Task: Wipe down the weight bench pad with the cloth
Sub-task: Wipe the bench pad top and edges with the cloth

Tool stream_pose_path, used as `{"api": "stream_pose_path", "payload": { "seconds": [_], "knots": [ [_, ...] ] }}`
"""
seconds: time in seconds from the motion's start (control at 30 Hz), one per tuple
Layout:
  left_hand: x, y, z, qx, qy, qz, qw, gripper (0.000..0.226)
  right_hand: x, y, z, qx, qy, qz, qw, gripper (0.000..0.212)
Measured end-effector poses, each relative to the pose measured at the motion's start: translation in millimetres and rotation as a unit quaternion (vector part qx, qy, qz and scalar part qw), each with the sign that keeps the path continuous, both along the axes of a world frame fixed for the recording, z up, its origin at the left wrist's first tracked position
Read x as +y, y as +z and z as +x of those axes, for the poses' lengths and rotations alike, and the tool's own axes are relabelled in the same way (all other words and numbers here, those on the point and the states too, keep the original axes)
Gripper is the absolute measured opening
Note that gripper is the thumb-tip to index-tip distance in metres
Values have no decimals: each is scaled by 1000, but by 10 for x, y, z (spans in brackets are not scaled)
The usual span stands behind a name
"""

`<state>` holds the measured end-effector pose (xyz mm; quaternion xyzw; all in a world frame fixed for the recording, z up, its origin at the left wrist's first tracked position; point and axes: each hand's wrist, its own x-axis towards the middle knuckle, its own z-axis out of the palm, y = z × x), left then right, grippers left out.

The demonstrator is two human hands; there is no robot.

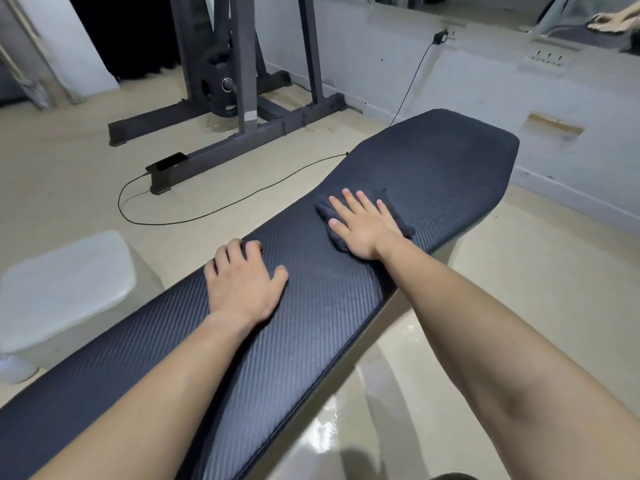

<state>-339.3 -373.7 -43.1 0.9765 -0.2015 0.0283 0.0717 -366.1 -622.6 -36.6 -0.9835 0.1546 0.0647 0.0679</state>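
The wiping step itself was judged to be in hand. The dark cloth (367, 216) was pressed flat against the weight bench pad (433, 161) under the right hand (363, 230), whose fingers (348, 199) were spread wide and laid open on top of it; nothing was pinched or gripped, the cloth being held only by downward pressure. It lay about midway along the bench, just short of where the pad widens toward its far end. The left hand (244, 282) was rested palm down on the bare pad at the left edge, nearer the person, with its fingers curled over that edge and nothing held. The next move was judged to call for sustained pressure while the cloth was drawn along the textured surface, so that it was not bunched up.
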Motion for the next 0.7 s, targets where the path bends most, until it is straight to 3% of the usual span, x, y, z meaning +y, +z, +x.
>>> {"api": "stream_pose_path", "payload": {
  "seconds": [0.2, 0.43, 0.57, 0.7],
  "knots": [
    [-332, 70, 96, 27, 51, 18, 998, 65, -555, -7, -352, 19, -50, -1, 999, 61],
    [-257, 165, 131, 8, 43, 25, 999, 67, 347, -18, -849, 2, 37, -19, 999, 63],
    [-333, 227, 280, -4, 64, 70, 995, 57, 716, -17, -554, 1, 112, -6, 994, 62],
    [-509, 162, 340, 12, 89, 74, 993, 50, 521, -19, -7, 1, 133, 14, 991, 60]
  ]
}}
